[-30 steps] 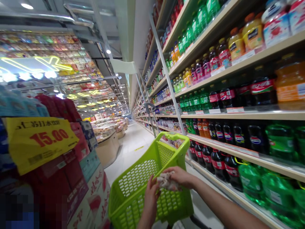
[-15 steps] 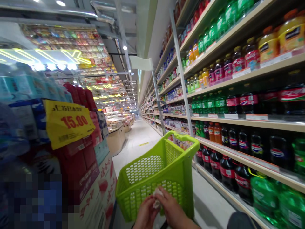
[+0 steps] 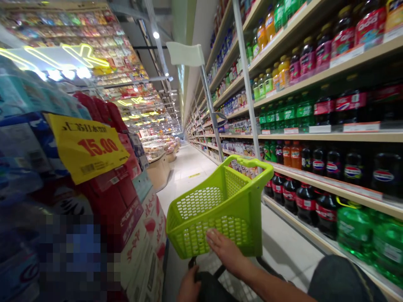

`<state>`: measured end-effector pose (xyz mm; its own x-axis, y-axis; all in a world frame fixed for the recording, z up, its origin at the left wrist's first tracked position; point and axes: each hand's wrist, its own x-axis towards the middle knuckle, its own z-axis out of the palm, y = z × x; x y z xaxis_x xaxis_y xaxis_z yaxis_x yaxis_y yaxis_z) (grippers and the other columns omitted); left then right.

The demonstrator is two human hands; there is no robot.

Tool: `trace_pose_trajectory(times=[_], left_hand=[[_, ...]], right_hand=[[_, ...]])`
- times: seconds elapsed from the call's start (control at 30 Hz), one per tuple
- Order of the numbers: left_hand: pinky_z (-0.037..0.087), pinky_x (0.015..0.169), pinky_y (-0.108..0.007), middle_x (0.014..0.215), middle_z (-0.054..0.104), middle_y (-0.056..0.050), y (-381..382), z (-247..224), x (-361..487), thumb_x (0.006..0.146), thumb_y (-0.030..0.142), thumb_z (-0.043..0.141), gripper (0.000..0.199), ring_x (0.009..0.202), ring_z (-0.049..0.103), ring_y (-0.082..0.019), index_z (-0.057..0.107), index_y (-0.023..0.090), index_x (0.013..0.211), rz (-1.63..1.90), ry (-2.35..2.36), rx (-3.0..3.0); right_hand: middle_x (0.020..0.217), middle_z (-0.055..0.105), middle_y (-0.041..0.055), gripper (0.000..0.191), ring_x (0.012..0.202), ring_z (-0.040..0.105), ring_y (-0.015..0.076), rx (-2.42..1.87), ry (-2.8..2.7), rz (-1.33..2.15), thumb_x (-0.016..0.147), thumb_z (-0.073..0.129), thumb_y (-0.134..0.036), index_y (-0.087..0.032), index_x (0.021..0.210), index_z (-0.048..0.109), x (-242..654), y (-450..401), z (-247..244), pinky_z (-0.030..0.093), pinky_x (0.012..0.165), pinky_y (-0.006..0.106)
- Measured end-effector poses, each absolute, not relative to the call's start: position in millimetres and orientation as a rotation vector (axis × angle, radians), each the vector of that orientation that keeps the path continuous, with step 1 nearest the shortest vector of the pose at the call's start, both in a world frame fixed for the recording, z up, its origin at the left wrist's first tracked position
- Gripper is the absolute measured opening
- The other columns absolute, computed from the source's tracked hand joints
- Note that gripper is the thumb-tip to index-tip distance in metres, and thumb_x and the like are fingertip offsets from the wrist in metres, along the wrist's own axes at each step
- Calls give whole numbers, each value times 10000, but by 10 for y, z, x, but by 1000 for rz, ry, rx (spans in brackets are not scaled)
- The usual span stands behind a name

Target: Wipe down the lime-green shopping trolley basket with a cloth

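A bright green plastic shopping cart (image 3: 248, 218) with a perforated basket stands in front of me, its handle towards the shelves on the right. My right hand (image 3: 225, 249) reaches in front of the basket's near side, fingers stretched out and close together; whether it touches the basket I cannot tell. Low at the bottom edge, beside my dark-clothed knee, is my left hand (image 3: 189, 285), its fingers curled. What it holds, if anything, is hidden; a small dark part shows just above its fingertips. The white crumpled tissue seen earlier is no longer clearly visible.
Shelves of soft drink bottles (image 3: 305, 201) line the right side. Stacked drink cartons (image 3: 126, 214) with a yellow price sign (image 3: 91, 147) crowd the left. A metal post with a blank sign (image 3: 185, 54) stands beyond the cart. The tiled aisle (image 3: 189, 163) runs ahead.
My hands, earlier together around a white crumpled tissue, have come apart. The left has dropped lower; the right has stretched out. The cart appears further right and higher as the view shifted.
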<state>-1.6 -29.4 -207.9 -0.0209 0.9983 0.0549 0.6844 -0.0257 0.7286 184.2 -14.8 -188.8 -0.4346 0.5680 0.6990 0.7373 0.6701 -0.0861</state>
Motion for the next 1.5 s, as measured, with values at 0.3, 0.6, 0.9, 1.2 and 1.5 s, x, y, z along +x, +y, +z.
trace_pose_trajectory(times=[0.3, 0.6, 0.9, 1.2, 1.5], left_hand=[[135, 1055, -516, 1444, 195, -134, -52, -921, 304, 671, 77, 461, 699, 1334, 131, -250, 249, 120, 1336, 426, 2151, 2281], [98, 1073, -449, 1445, 198, -117, -76, -934, 360, 647, 46, 433, 737, 1337, 125, -213, 221, 128, 1349, 255, 2061, 2311], [122, 1078, -422, 1446, 201, -113, -157, -1071, 454, 600, -7, 412, 797, 1338, 121, -208, 197, 127, 1355, 344, 2048, 2334], [164, 1071, -433, 1454, 155, -135, -239, -1022, 506, 632, 12, 392, 765, 1340, 108, -220, 163, 65, 1360, 138, 2094, 2393], [136, 1070, -457, 1462, 113, -116, -179, -957, 833, 630, 43, 425, 776, 1344, 66, -239, 179, 88, 1365, 175, 2003, 2462]], right_hand=[[1295, 463, 120, 440, 1247, 345, 247, -1049, -2241, -306, 806, 399, -15, -115, 1228, 476, 2091, 103, -1676, 374, 990, 422], [1336, 411, 117, 406, 1290, 259, 227, -925, -2155, -349, 839, 410, -55, -131, 1233, 470, 1987, 90, -1504, 341, 1015, 411], [1274, 495, 72, 360, 1217, 396, 182, -1056, -2184, -123, 856, 413, -96, -189, 1188, 515, 2028, -161, -2167, 399, 973, 331], [1291, 468, 117, 396, 1239, 362, 198, -1048, -2191, -147, 836, 425, -63, -142, 1219, 486, 2181, -131, -2019, 387, 982, 359], [1348, 392, 123, 484, 1285, 271, 212, -1079, -2027, -269, 806, 381, 2, -143, 1264, 435, 2402, 60, -1591, 342, 1013, 409]])
